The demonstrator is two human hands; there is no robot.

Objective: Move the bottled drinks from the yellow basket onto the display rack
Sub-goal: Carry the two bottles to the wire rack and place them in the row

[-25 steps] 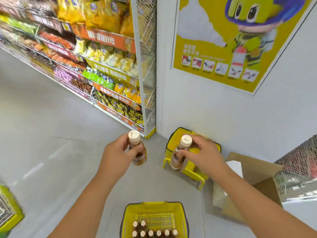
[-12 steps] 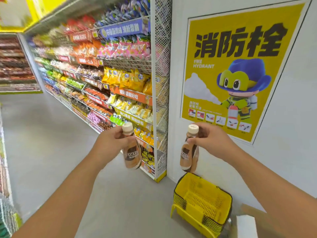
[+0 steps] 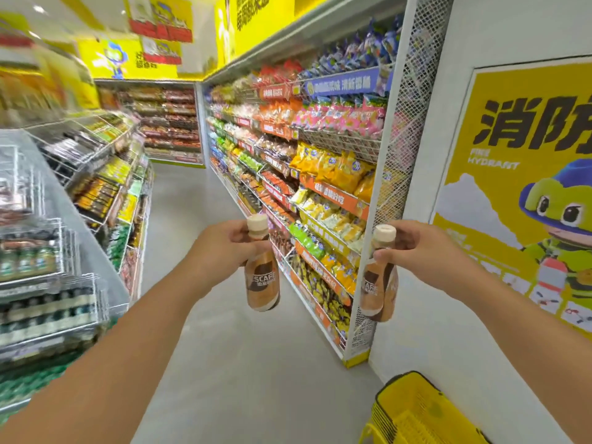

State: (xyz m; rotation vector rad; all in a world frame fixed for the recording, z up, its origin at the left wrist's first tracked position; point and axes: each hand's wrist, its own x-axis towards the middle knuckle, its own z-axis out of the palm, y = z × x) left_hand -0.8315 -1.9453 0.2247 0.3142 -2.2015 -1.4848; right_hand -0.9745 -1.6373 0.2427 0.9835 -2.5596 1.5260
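— Fingers of the left hand clench one coffee bottle's neck; the right hand pinches the other bottle, both aloft mid-aisle.
— Probably smooth, rigid plastic, fairly heavy; hold under the cap.

There is one view only, from the camera on my head, wide-angled and bending straight lines at the edges. It looks forward and slightly down along a shop aisle, over both my outstretched forearms. My left grip and right grip sit near the middle, close to the lens. Beyond the right grip runs the snack shelving; beside the left grip, blurred, stands a wire display rack.
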